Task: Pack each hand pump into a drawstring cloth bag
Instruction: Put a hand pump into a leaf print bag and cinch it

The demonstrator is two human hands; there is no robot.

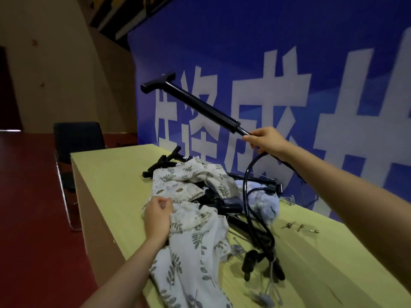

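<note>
R hand (266, 141) is curled tight round the thin end of a black hand pump (200, 105), held up in the air w/ its T-handle tilted up and to the left, well above the table (106, 174). The pump's black hose (250, 174) loops down from under the fist to the pile below. L hand (159, 215) pinches a fold of a leaf-print cloth bag (193, 247), fingers bunched in the fabric, near the table's left edge.

Room: open air all round the raised pump; bare tabletop to the left and behind the pile, edge drops off just left of the L hand. On the right, a few small metal fittings (300, 226) lie apart from the heap. Blue banner (289, 52) stands close behind the table. A dark chair (77, 141) sits off the far left corner.

Hard to read: the heap mixes more leaf-print cloth (195, 176), other black pumps (164, 162) and a pale blue bag (264, 203); counts unclear, most pump bodies buried. Near hose ends and strings are blurred. Bag's mouth not visible; its lower part is cut off by the frame.
</note>
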